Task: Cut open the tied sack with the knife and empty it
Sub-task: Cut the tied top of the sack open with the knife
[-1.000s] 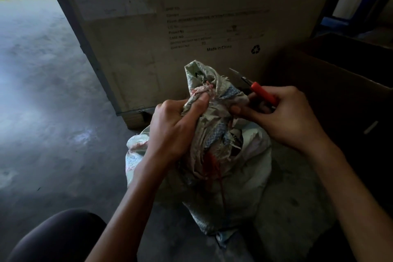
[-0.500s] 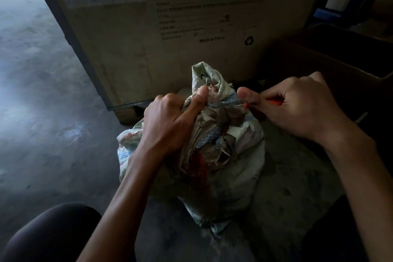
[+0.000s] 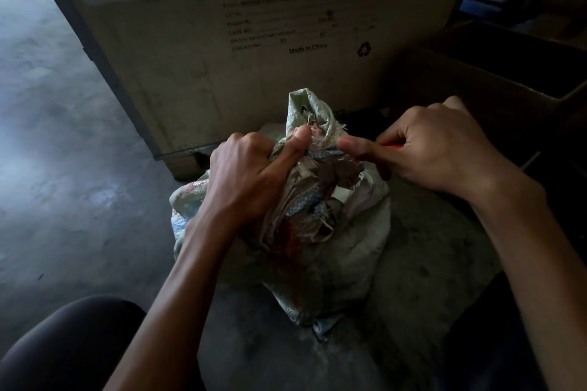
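Woven sack point(image 3: 333, 263) is stood on the concrete floor point(image 3: 63, 168), just in front of a large cardboard box point(image 3: 254, 57). Its gathered neck is clenched in the left hand point(image 3: 251, 178), thumb pressed by the tie, seemingly so that the knot is presented taut and steady. The knife point(image 3: 392, 146), of which only a sliver of red handle is shown, is gripped in the right hand point(image 3: 444, 149) beside the neck. The blade is hidden, so contact cannot be told.

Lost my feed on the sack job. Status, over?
Left hand grips sack neck. Right hand holds knife by the tie, blade hidden. Sack not emptied; cardboard box close behind.
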Action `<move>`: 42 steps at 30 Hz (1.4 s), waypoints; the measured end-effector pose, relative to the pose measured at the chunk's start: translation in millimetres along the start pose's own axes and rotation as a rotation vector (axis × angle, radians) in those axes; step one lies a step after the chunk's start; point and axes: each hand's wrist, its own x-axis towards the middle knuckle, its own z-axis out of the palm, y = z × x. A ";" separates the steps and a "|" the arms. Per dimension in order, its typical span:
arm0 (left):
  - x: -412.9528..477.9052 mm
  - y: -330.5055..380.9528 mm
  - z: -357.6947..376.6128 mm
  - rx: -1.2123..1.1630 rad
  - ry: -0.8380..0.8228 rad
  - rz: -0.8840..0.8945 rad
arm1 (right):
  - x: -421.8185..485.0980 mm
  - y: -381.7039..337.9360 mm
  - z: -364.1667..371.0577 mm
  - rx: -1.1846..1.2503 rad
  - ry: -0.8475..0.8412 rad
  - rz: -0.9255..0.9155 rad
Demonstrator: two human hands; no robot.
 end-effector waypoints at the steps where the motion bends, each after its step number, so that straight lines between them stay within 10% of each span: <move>1: -0.5 0.0 0.4 0.010 -0.002 0.000 | -0.3 -0.6 0.9 -0.007 0.007 -0.005; 42: 5.9 -14.0 6.7 0.057 0.071 -0.111 | 5.9 -12.2 25.0 -0.011 0.169 -0.041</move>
